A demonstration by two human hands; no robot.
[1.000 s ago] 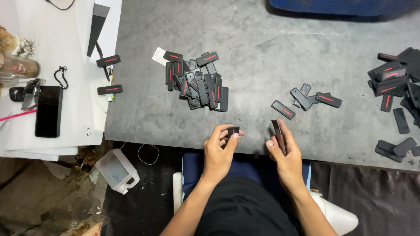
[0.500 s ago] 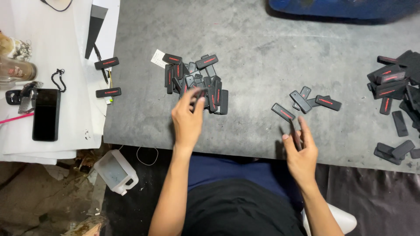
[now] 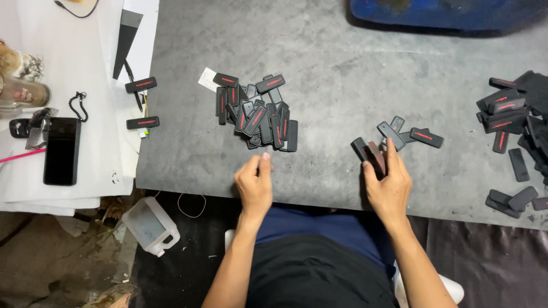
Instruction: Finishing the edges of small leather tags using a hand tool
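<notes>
black flat pieces in a small stack (image 3: 370, 155) are gripped in the right hand (image 3: 389, 185) at the grey table (image 3: 331, 63) edge. left hand (image 3: 255, 183), fingertips pinched together and seemingly empty, hovers just below the pile of black tags (image 3: 257, 113).

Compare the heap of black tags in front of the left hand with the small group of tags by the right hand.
The heap of tags is large and stacked in overlapping layers; the small group holds only a few pieces, lying nearly flat. The heap lies apart from the left hand; the small group sits right by the right hand, which holds a dark piece. Both are black oblong pieces, some with red marks.
</notes>
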